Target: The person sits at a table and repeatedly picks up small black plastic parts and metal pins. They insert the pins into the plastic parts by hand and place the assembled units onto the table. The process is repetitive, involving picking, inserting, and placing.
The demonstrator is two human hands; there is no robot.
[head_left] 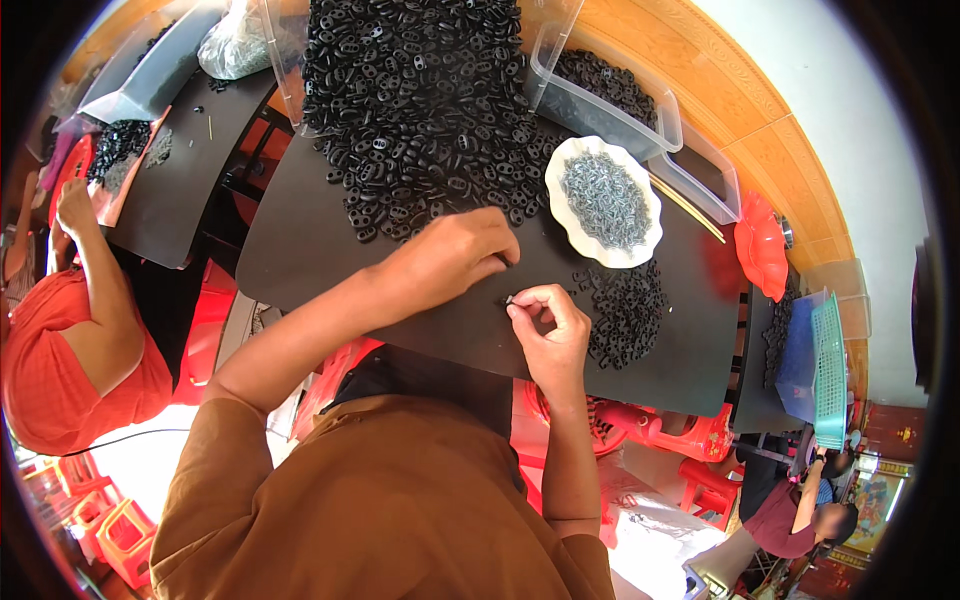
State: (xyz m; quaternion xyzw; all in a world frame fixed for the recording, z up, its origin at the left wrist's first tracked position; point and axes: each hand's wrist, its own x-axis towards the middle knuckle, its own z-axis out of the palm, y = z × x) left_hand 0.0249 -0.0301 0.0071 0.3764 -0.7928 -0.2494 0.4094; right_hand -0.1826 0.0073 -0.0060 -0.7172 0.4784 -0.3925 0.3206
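Clock centred btwn the two hands. Apart, not touching: L hand (455, 250) at 10, R hand (555, 325) btwn 4 and 5, both over the table (300, 230), fingertips near each other. Pinched in R hand, at tips of thumb + index: a tiny dark bit (509, 300) w/ a paler glint; too small to tell its exact shape. Poss. something dark at L fingertips too; can't tell if gripped.

Handling, at a guess: v. light, prob. hard plastic, stiff, not fragile, but easy to drop or flick away. Best held by the edges, thumb vs. index; too small for a full grip. Piled from 11 to 12: black pcs (420, 80), oval w/ holes, shiny, so prob. a bit slippery; take by the rim, clear of the holes. In the white dish (622, 257) btwn 1 and 2: clear bits (605, 200), slim, prob. near-weightless + fiddly; fingertips only. Heaped btwn 3 and 4, just beside R hand: dark bits (628, 310), likely same handling.

Pose: L forearm in from 8, elbow bent outward, back of hand up, fingers bent + pointing to 3. R forearm up from btwn 5 and 6, near upright, thumb + index aimed at 10, other fingers curled.
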